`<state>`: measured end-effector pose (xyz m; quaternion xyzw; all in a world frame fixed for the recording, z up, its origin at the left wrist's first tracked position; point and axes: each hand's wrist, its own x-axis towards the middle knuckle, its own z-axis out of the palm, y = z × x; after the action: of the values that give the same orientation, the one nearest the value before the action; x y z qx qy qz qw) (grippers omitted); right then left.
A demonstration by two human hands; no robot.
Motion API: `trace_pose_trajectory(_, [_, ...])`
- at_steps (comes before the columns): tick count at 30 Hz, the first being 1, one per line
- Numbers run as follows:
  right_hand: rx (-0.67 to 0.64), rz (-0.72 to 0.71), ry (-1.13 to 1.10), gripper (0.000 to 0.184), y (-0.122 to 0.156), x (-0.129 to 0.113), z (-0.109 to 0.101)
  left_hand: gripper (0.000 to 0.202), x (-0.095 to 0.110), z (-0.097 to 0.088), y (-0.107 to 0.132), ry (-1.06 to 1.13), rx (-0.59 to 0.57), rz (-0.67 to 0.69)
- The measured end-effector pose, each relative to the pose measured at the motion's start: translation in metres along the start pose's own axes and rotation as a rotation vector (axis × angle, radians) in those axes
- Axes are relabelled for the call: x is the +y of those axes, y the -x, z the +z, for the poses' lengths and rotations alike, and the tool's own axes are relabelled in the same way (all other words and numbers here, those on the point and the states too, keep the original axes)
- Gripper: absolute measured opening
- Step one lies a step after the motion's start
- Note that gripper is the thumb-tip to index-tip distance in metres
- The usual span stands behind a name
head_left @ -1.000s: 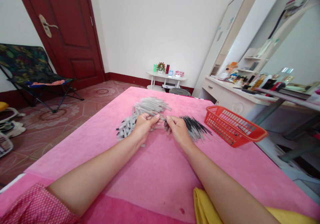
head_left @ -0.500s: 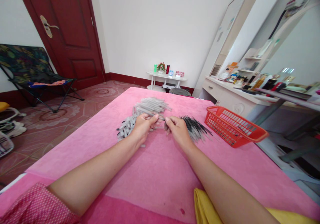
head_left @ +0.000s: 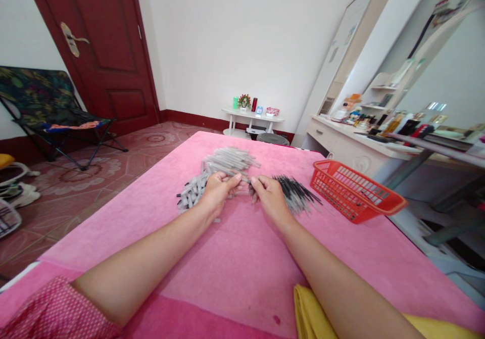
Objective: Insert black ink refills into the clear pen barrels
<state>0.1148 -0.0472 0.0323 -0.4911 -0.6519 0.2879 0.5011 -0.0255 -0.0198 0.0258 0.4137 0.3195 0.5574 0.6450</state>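
My left hand [head_left: 220, 191] and my right hand [head_left: 270, 193] meet over the pink cloth [head_left: 235, 263], both pinched on one thin grey pen barrel [head_left: 245, 180] held between them. Behind my left hand lies a heap of grey pen barrels [head_left: 223, 163], spilling toward the left. A pile of thin black-tipped refills [head_left: 297, 193] lies just right of my right hand. The fingertips of both hands are closed around the barrel's ends.
A red plastic basket [head_left: 354, 191] sits at the right edge of the pink cloth. A yellow cloth [head_left: 314, 313] lies near my right forearm. Beyond stand a white side table [head_left: 252, 119], a dresser with bottles [head_left: 364, 137], a folding chair [head_left: 49, 111] and a red door [head_left: 102, 46].
Almost nothing differs; my right hand has shifted very slightly toward my left, and both hands stay pinched on the barrel.
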Motion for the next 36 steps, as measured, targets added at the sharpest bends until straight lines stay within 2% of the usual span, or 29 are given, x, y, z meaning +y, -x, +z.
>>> trace_pose_trajectory(10, [-0.028,-0.010,-0.024,0.034,0.0016,-0.0027,0.0010,0.026,-0.0010,-0.0027,-0.0028,-0.018,0.012,0.011])
trace_pose_trajectory(21, [-0.062,0.048,-0.124,0.037,-0.0013,0.0019,0.0011,0.028,0.0012,-0.0016,-0.0007,-0.032,0.012,0.012])
trace_pose_trajectory(30, [-0.052,-0.023,-0.093,0.035,0.0004,0.0029,0.0014,0.028,0.0045,0.0017,0.0002,0.030,0.007,0.006])
trace_pose_trajectory(36, [-0.066,0.008,-0.121,0.038,0.0004,0.0014,0.0006,0.029,0.0044,0.0010,0.0009,0.006,0.006,-0.003])
